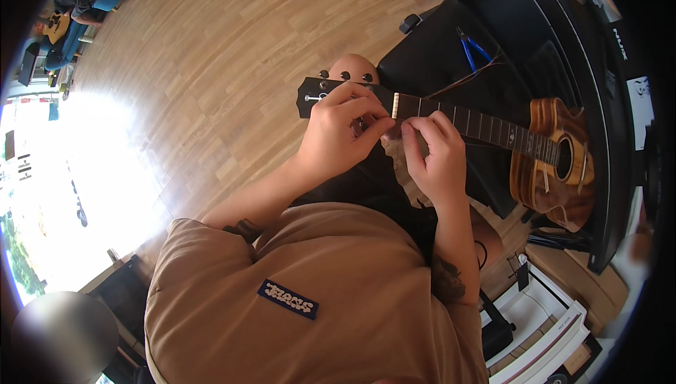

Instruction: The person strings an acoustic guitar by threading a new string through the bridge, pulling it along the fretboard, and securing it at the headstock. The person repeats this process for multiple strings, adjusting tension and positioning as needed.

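An acoustic guitar [521,165] with a brown wooden body lies across my lap, its neck pointing left and its dark headstock [308,96] near my knee. Over the headstock, my left hand [338,130] is closed, with thumb and fingertips pinched together close to the pale nut [396,106]. Beside it, along the near edge of the fretboard [479,125], my right hand [438,153] pinches what looks like a thin guitar string that trails toward the body. Whatever the left fingertips hold is too small to make out. Tuning pegs [345,75] stick out along the headstock's far side.
Blue-handled pliers [473,51] and loose thin wires [468,77] lie on a black surface [422,56] beyond the neck. A black cabinet edge [612,194] runs close behind the guitar body. Far left, another person [88,14] sits near a guitar [56,28].
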